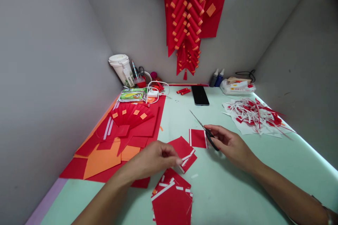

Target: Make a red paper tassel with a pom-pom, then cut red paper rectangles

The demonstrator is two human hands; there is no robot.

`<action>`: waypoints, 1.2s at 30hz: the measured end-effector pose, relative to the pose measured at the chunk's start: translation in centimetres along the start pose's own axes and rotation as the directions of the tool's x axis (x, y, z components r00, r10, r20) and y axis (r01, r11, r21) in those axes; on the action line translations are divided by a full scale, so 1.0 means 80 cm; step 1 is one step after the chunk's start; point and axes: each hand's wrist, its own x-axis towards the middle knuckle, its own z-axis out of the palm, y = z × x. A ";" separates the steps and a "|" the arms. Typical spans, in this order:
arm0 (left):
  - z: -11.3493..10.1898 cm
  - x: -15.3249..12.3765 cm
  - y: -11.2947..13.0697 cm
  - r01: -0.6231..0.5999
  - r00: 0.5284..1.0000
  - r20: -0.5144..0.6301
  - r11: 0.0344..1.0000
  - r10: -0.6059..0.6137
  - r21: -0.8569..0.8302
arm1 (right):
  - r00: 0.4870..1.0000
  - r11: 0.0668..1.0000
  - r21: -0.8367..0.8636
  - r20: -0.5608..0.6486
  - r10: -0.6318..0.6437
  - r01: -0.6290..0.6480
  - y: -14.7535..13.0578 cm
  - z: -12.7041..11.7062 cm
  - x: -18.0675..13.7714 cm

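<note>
My right hand [228,144] is closed around the black handles of a pair of scissors [210,136], whose thin blades point up and to the left. Just under the blades lies a small red paper square [198,138] with white strips along two sides. My left hand [160,158] is pinched at the edge of a red paper piece [181,147] bearing white strips; its curled fingers partly hide the grip. Nearest me, a pile of red paper pieces [173,202] with white strips overlaps on the pale green table.
Red and orange paper sheets [102,161] and a red paper fan [130,114] cover the left side. A phone [200,95] lies at the back. Paper scraps [255,116] are heaped right, near bottles [217,78]. A white cup [121,70] stands back left; red firecracker decorations [186,17] hang above.
</note>
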 end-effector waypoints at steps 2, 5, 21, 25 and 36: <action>0.001 0.007 0.000 -0.025 0.986 -0.168 0.999 0.019 -0.032 | 0.998 0.993 -0.100 0.037 -0.056 0.060 -0.003 0.000 -0.001; 0.001 0.017 -0.002 -0.030 0.960 -0.281 0.998 0.011 -0.064 | 0.976 0.941 -0.271 0.128 -0.174 0.203 -0.007 0.001 -0.004; 0.020 0.028 -0.028 0.117 0.895 -0.428 0.857 0.128 0.502 | 0.951 0.846 -0.434 0.165 -0.262 0.308 0.006 0.001 -0.005; 0.018 0.027 -0.028 0.101 0.890 -0.434 0.868 0.139 0.486 | 0.951 0.850 -0.426 0.164 -0.263 0.309 0.004 0.002 -0.006; 0.008 0.021 -0.012 -0.021 0.975 -0.220 0.969 -0.035 -0.248 | 0.975 0.928 -0.320 0.171 -0.144 0.193 -0.004 -0.001 -0.001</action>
